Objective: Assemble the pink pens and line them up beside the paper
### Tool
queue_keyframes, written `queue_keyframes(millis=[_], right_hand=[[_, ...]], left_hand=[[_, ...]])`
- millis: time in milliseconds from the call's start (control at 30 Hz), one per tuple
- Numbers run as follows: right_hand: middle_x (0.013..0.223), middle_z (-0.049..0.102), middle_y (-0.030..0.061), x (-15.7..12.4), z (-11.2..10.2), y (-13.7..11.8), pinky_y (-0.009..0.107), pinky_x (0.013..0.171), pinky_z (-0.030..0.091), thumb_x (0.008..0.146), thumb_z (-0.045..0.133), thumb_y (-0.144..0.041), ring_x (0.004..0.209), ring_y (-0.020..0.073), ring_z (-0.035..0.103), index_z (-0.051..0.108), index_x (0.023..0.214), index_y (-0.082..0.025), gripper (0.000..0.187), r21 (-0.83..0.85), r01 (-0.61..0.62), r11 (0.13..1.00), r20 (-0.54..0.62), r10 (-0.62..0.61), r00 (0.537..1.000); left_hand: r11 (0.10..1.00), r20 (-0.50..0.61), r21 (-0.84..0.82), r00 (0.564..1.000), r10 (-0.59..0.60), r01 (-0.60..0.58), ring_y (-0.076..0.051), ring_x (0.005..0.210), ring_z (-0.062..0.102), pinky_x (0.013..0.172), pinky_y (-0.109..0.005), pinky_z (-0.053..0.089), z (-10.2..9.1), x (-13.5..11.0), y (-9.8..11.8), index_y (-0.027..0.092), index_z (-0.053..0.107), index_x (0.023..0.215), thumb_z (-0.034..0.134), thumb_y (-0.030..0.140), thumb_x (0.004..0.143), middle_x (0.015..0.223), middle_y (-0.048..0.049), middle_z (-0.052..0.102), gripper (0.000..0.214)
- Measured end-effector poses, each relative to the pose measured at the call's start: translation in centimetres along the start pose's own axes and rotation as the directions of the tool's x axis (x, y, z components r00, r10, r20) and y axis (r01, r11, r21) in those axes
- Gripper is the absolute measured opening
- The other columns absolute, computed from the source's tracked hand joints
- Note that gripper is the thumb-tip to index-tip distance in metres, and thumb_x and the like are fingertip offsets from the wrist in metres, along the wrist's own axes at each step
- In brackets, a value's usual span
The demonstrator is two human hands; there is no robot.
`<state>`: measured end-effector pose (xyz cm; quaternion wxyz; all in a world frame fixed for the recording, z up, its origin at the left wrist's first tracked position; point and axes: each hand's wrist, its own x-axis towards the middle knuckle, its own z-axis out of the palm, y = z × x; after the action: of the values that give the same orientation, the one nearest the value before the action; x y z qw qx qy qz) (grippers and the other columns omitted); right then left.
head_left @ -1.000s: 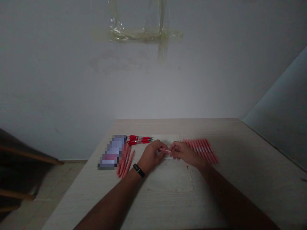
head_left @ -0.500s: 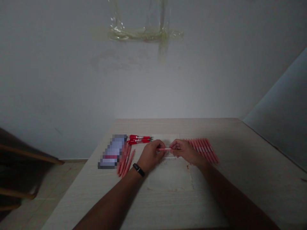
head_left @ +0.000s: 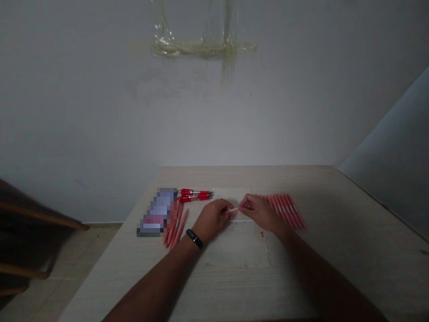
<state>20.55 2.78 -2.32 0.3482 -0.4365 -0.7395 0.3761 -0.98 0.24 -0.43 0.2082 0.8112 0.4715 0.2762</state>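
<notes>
My left hand (head_left: 212,220) and my right hand (head_left: 258,212) meet above a sheet of pale paper (head_left: 237,250), and both pinch a slim pink pen barrel (head_left: 233,210). It tilts up toward the right, with its ends hidden in my fingers. Beyond my right hand lies a neat fanned row of pink pens (head_left: 286,210). To the left of my left hand are several assembled red pens (head_left: 195,195) and several loose pink barrels (head_left: 174,228).
A pixelated box (head_left: 157,213) lies at the left of the pens on the pale wooden table (head_left: 301,188). A black band (head_left: 194,238) circles my left wrist. A dark chair (head_left: 30,223) stands off the table's left side; walls bound the back and right.
The pink barrel has gone from nearly level to tilted, rising toward the right. My right hand has shifted slightly left and now covers more of the pink row.
</notes>
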Motion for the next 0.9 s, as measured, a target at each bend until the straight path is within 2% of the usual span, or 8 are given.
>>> queue_keyframes(millis=[267,400,567,900], right_hand=[[0.081,0.064,0.0024,-0.3,-0.5,0.2,0.027,0.066,0.043,0.083,0.067,-0.022,0.074,0.0160,0.059,0.065,0.082,-0.019,0.003,-0.239,0.035,0.970,-0.086,-0.057,0.995],[0.084,0.061,0.0028,-0.3,0.0,-0.2,0.029,0.072,0.043,0.081,0.071,-0.021,0.080,0.0168,0.059,0.065,0.079,-0.019,0.006,-0.331,0.048,0.943,-0.038,-0.065,0.997],[0.087,0.060,0.0031,-0.5,1.0,-0.4,0.029,0.076,0.043,0.081,0.073,-0.020,0.083,0.0166,0.059,0.068,0.078,-0.019,0.006,-0.323,0.065,0.944,0.063,-0.048,0.997],[0.086,0.061,0.0034,-0.6,0.8,-0.5,0.029,0.075,0.043,0.080,0.073,-0.018,0.083,0.0174,0.058,0.068,0.078,-0.019,0.006,-0.325,0.083,0.942,0.061,-0.066,0.996]], left_hand=[[0.997,-0.015,0.022,0.997,-0.070,0.070,-0.015,0.066,0.057,0.062,-0.025,0.036,0.1,0.0,-0.2,0.019,0.068,0.090,0.057,0.025,0.087,0.075,-0.0033,0.068,0.013],[0.995,-0.026,0.024,0.995,-0.097,0.098,-0.015,0.065,0.057,0.059,-0.024,0.034,0.0,0.0,-0.2,0.019,0.068,0.089,0.057,0.032,0.089,0.074,-0.0036,0.068,0.017],[0.995,-0.043,0.024,0.995,-0.095,0.096,-0.015,0.064,0.055,0.059,-0.025,0.034,0.2,0.0,-0.4,0.018,0.067,0.086,0.058,0.032,0.088,0.074,-0.0039,0.067,0.017],[0.994,-0.034,0.045,0.995,-0.096,0.098,-0.015,0.067,0.055,0.061,-0.025,0.035,0.4,-0.1,-0.6,0.018,0.067,0.085,0.059,0.029,0.086,0.078,-0.0044,0.067,0.014]])
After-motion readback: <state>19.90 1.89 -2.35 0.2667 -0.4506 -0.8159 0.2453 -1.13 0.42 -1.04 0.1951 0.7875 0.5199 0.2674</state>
